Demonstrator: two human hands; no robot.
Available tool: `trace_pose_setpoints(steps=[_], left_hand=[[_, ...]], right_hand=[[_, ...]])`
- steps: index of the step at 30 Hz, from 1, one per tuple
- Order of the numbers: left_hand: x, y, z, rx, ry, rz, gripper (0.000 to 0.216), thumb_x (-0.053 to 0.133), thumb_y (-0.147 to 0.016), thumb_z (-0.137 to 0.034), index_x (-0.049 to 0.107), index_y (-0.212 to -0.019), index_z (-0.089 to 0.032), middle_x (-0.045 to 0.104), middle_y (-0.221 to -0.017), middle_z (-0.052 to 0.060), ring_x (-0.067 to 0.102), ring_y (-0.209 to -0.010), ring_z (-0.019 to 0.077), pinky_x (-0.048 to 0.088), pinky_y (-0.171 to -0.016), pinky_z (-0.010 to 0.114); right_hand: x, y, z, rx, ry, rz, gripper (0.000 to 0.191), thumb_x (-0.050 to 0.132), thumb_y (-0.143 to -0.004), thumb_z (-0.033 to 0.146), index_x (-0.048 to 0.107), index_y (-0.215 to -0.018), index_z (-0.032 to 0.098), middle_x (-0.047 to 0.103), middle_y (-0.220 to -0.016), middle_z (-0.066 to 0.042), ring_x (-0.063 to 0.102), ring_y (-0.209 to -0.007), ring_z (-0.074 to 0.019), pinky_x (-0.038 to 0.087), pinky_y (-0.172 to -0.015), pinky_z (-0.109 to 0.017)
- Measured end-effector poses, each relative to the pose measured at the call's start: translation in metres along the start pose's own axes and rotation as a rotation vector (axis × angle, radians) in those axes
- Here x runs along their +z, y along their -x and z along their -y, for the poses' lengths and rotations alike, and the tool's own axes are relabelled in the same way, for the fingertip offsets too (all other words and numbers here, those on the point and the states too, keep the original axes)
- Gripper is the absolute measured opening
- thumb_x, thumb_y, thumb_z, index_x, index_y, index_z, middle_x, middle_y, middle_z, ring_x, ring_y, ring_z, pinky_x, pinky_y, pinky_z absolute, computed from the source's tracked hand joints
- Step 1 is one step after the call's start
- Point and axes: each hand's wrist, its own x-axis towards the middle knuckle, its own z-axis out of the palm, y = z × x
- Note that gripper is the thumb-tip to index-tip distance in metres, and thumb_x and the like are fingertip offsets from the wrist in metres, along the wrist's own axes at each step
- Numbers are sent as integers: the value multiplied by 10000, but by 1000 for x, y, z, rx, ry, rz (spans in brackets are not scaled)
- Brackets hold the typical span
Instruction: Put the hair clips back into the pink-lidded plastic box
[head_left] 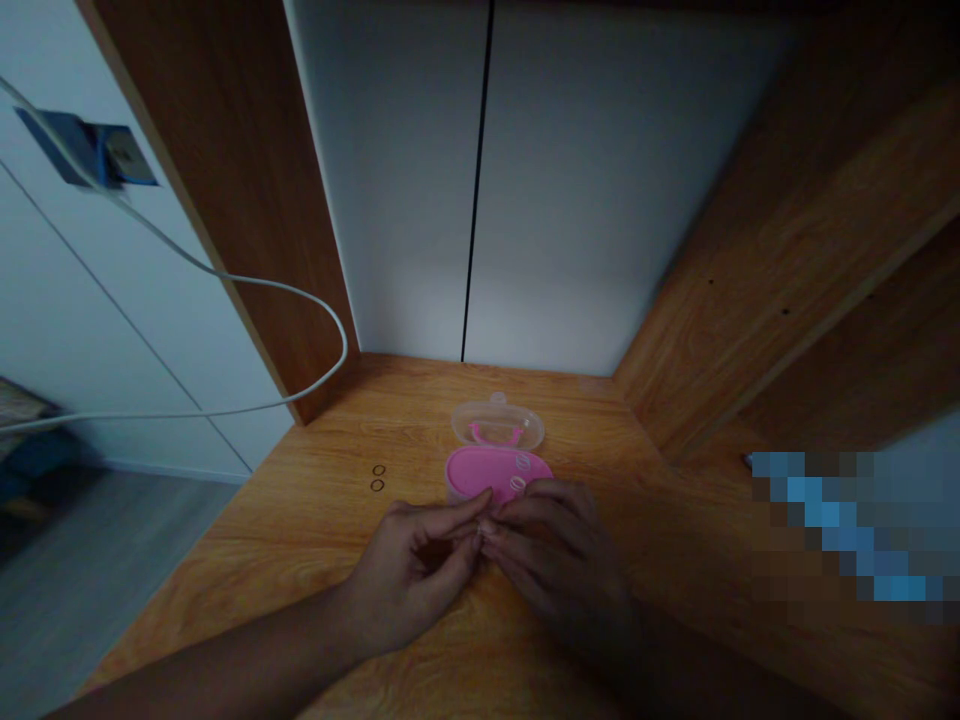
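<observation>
Left hand (409, 570) and right hand (566, 555) meet by pink box (480, 470) (2 rings (378, 475) nearby).

The pink oval box (480, 470) sits on the brown wooden table (390, 400), and the clear oval plastic lid (496, 412) is just behind it. Two small white rings (517, 483) lie on the box's right side. Two small black rings (378, 486) lie to its left. The bare left hand (409, 575) and bare right hand (562, 550) meet in front.

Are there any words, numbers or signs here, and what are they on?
None that can be read.
The dark rings on the table look like loops, not numbers; the pink case shows no readable text.
Anything inside the pixelated patch can't be read.
</observation>
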Motion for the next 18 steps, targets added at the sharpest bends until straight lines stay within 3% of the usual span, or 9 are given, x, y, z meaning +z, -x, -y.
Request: trace_pose_setpoints(steps=[10,18], left_hand=[[-3,0,-3,122,-143,-9,486,534,-930,-130,556,-1394,-274,727,-820,20,675,-685,139,560,-645,265],[-5,-1,-4,219,-230,5,533,520,-918,-93,518,-1421,-266,730,-841,37,693,-715,152,558,-638,265]], right_hand=[[1,3,-2,47,13,50,295,745,-849,193,676,-1112,308,749,-940,10,623,-959,-213,534,-834,-409],[-1,-3,0,66,-77,28,262,771,-801,144,673,-1017,257,743,-887,3,627,-902,-203,518,-818,-403]])
